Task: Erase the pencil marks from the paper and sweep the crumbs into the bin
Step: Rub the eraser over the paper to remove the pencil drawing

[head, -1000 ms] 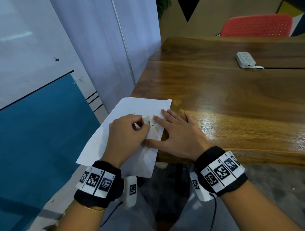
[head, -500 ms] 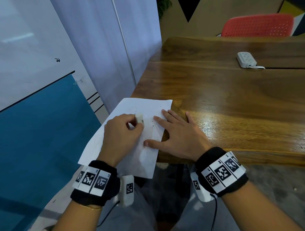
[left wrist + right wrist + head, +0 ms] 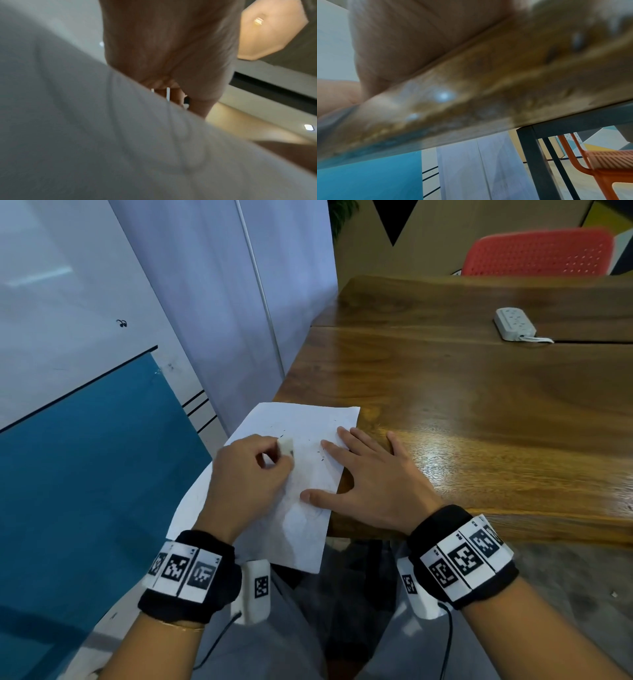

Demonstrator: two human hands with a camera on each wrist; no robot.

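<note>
Grip, left: the left hand (image 3: 245, 474) is pinching the white eraser (image 3: 286, 446) between thumb and curled fingers, its tip being pressed down onto the paper (image 3: 301, 419).
Grip, right: the right hand (image 3: 373, 484) is being held flat with its fingers spread, the fingertips (image 3: 342, 431) and thumb lying on the paper's 3 o'clock edge while the palm is resting on the tabletop (image 3: 479, 412).
Change: across the last second the eraser is being carried from near the right fingertips toward 9 o'clock and a little toward 12, while the right hand is being kept where it was.
Meaning: rubbing is judged to be in progress; dark crumbs (image 3: 322, 455) are lying between eraser and right fingertips, faint grey marks are still showing toward 6 o'clock, and sweeping is not yet begun.
Paper: it is lying at the tabletop's near corner, its 9 o'clock and 6 o'clock parts hanging past the wood unsupported.
Edges: strokes over the overhang are judged likely to be buckling the sheet or dropping crumbs to the floor.
Room: bare wood is stretching toward 3 o'clock, and a power strip (image 3: 513, 323) is lying well apart toward 1 o'clock.
Bin: none is being shown in any view.
</note>
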